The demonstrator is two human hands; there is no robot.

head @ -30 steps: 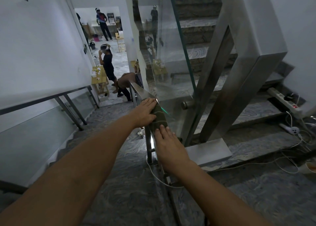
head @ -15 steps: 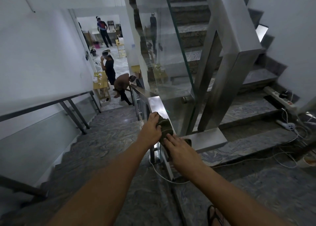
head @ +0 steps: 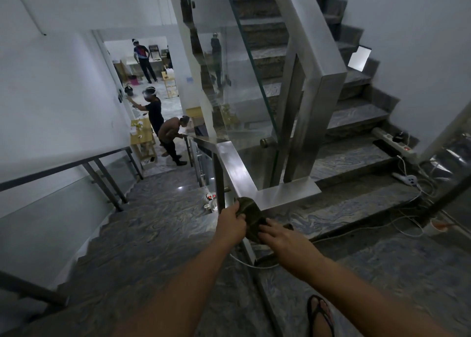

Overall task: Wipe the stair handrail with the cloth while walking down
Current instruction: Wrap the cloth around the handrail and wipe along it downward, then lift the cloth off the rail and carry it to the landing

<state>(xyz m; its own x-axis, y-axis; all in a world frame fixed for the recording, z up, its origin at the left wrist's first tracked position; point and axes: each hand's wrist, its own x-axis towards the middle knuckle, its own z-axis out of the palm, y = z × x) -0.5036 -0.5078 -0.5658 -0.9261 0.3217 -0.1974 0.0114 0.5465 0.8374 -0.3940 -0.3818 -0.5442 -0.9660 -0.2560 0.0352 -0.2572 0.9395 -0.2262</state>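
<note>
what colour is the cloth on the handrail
Dark olive green. The cloth shows best in the head view, bunched on the steel handrail between both hands.

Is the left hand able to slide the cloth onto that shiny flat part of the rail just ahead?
Probably yes. The left hand already grips the cloth on the handrail, and the shiny stretch ahead looks bare, with nothing lying on it.
</note>
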